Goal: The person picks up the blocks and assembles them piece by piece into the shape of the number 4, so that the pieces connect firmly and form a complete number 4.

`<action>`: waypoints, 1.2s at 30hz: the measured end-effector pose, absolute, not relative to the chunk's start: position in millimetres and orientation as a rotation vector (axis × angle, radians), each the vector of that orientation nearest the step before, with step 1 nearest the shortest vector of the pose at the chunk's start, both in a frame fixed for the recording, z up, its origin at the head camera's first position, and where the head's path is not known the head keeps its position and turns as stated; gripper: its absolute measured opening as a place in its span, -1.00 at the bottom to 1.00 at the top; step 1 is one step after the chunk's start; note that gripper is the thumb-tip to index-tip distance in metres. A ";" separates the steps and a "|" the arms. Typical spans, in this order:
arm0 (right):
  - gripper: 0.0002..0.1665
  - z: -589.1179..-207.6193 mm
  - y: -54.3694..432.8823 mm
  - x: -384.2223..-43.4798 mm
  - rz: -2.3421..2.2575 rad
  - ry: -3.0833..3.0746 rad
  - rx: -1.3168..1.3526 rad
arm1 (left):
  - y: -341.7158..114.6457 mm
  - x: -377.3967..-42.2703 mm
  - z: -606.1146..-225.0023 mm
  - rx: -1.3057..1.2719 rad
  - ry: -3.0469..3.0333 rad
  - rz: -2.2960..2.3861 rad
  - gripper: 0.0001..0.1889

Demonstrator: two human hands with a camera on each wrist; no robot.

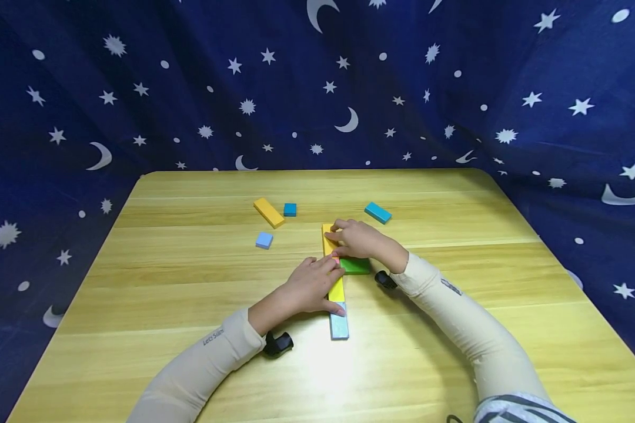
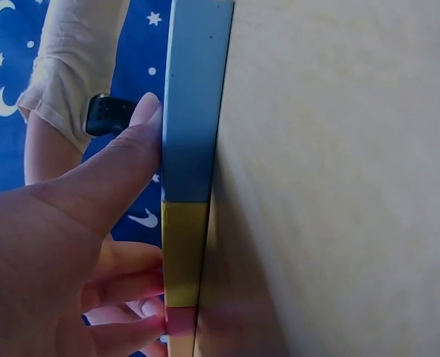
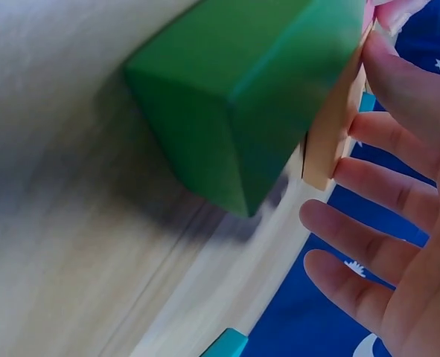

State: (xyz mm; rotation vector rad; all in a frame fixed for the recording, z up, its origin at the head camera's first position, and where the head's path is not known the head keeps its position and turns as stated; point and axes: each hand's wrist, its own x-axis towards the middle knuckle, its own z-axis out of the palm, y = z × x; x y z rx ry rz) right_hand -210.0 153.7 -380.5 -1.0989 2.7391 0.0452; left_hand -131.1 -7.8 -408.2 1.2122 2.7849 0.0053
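Observation:
A straight row of blocks runs away from me on the table: a light blue block [image 1: 340,329] nearest, then a yellow block [image 1: 336,291], a small pink block [image 2: 181,321] and an orange-yellow block [image 1: 326,244] farthest. Against the row's right side lies a green block [image 1: 355,267]. My left hand [image 1: 309,286] lies over the row, thumb touching the light blue block and extended fingers on the yellow and pink ones. With fairly straight fingers, my right hand [image 1: 362,239] touches the orange-yellow block; its thumb is near the pink block, which is mostly covered in the head view.
Beyond the row to the left lie an orange block [image 1: 269,212], a small dark blue block [image 1: 290,210] and a small periwinkle block [image 1: 264,240]. At the back right is a blue block [image 1: 378,212]. A starry curtain [image 1: 296,88] hangs behind the wooden table [image 1: 164,282].

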 end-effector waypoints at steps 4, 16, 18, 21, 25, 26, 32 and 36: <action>-0.47 -380.2 154.1 -208.9 0.026 2.739 -1.119 | -7.8 -132.0 -408.3 1.219 2.791 0.014 -0.08; -0.54 -380.5 155.5 -208.3 0.017 2.769 -1.158 | -7.8 -136.0 -410.9 1.221 2.774 0.056 -0.05; -0.51 -380.8 155.8 -208.1 0.024 2.764 -1.151 | -8.1 -136.4 -411.4 1.223 2.771 0.060 -0.05; -0.47 -381.6 156.3 -208.0 0.023 2.763 -1.149 | -8.7 -136.2 -411.6 1.228 2.775 0.062 -0.05; -0.49 -382.9 158.2 -207.6 -0.014 2.775 -1.169 | -9.2 -135.2 -410.9 1.233 2.778 0.061 -0.06; -0.50 -383.1 158.4 -207.8 -0.029 2.777 -1.166 | -9.3 -135.1 -410.5 1.234 2.779 0.061 -0.06; -0.53 -383.0 157.9 -209.0 -0.033 2.787 -1.177 | -9.6 -135.9 -409.8 1.232 2.777 0.064 -0.08; -0.52 -383.5 157.4 -209.2 -0.019 2.782 -1.163 | -9.3 -136.4 -411.0 1.231 2.769 0.065 -0.08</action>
